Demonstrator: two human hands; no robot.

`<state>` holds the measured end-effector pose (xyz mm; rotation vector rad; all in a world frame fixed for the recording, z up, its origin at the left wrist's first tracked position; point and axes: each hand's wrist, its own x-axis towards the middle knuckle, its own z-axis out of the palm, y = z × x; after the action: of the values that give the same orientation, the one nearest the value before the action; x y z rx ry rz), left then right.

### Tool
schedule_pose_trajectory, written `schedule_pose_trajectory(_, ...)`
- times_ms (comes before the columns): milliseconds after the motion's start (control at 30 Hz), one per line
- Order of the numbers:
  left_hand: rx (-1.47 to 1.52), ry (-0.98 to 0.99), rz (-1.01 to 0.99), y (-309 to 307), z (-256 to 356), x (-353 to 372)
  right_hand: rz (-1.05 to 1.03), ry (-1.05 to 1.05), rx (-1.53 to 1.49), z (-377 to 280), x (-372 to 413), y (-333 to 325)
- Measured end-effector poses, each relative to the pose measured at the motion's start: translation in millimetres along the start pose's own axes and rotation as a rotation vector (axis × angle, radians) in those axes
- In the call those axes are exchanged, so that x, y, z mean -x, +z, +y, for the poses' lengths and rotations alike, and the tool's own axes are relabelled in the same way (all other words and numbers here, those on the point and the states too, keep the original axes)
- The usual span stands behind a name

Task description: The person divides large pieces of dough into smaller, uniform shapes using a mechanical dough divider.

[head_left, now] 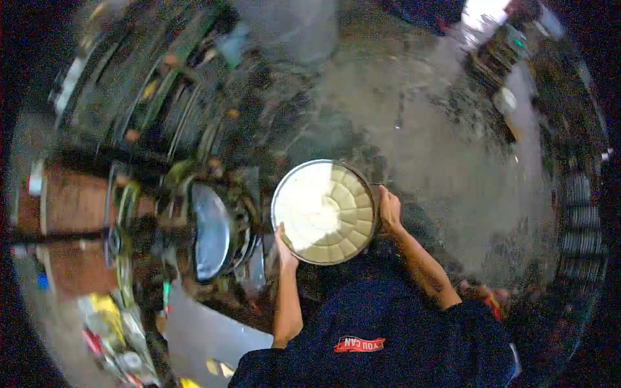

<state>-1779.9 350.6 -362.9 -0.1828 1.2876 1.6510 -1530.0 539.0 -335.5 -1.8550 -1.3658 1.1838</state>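
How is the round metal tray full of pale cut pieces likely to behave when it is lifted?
Probably stiff: the round metal tray shows no sag between the left hand and right hand. Likely heavy, since the pale cut slab fills it. It may tip if one side drops.

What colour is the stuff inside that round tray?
Pale cream filling in the tray, cut into blocks; head view.

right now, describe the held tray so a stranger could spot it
From the grey floor, look down to the dark shirt. Above it, the left hand and right hand grip a round metal tray. Unlike the dark pan beside it, it holds pale filling cut in rings.
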Motion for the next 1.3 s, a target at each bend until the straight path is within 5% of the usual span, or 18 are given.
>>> schedule_pose_trajectory(100, -0.113, -0.113, -0.052, 87.0, -35.0, -1.0, 0.204, -0.001, -0.081, 37.4, -8.1, -89.7)
schedule_pose_trajectory(233, -0.365, -0.099, -0.468, 216.9, -92.3, 32.5, 0.459, 0.171, -0.529, 79.2, 4.0, -215.3)
schedule_pose_trajectory(267, -0.338, -0.221, -0.428, 171.1, -13.7, 8.7, 0.577, 0.106, -0.527, 31.6, 55.1, -139.3)
schedule_pose_trajectory(567, -0.304, -0.507, -0.812, 199.8, -14.4, -32.5, 0.928, 0.242, -0.793, 34.8, 148.8, -110.7)
schedule_pose_trajectory(733, -0.525, -0.477, -0.776, 200.2, -20.2, -40.7, 0.843, 0.187, -1.018, 61.5, 157.8, -95.4)
schedule_pose_trajectory(900, -0.498, -0.485, -0.991, 196.3, -24.9, -51.3, 0.825, 0.038, -1.082, 65.3, 170.0, -89.4)
schedule_pose_trajectory(967, -0.42, -0.648, -1.006, 204.7, -26.1, -57.9, 0.826, 0.006, -1.112, 63.0, 169.5, -99.3)
schedule_pose_trajectory(1167, -0.506, -0.473, -1.149, 228.2, -2.6, -18.9, 0.937, -0.116, -1.055, 43.8, 196.7, -98.9)
schedule_pose_trajectory(1300, -0.525, -0.532, -1.096, 169.7, -7.6, -27.8, 0.898, -0.078, -1.066, 39.0, 256.0, -74.1)
